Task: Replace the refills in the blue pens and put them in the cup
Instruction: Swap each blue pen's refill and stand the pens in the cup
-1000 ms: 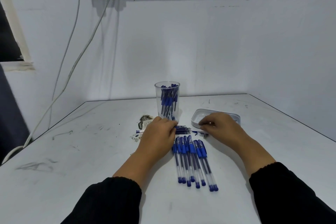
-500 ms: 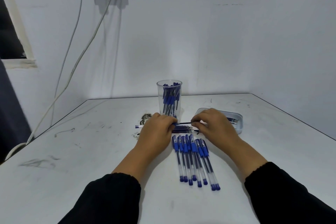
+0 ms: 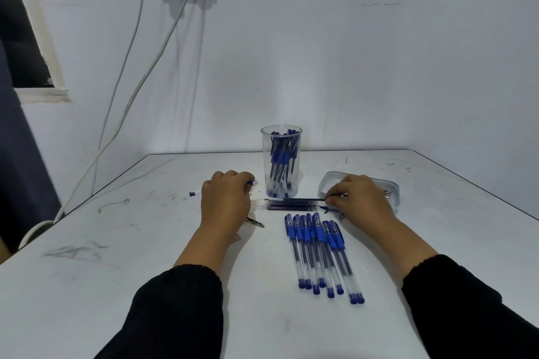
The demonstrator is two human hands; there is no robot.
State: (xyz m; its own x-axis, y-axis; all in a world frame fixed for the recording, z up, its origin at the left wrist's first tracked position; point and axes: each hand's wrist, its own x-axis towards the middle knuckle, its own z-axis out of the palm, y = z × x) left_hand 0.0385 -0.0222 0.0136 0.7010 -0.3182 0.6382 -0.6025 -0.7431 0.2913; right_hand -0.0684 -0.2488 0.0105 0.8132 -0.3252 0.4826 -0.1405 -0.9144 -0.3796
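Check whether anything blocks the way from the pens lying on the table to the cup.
Nothing visible does. The pens lie in front of the cup; only loose refills lie flat between them, and its mouth is open.

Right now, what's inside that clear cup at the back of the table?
The clear cup holds a bundle of blue pens standing on end, leaning together. Their exact number can't be told, since the front pens cover those behind.

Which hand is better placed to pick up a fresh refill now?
Right. The right hand already pinches the end of a refill; the left hand is holding a pen barrel.
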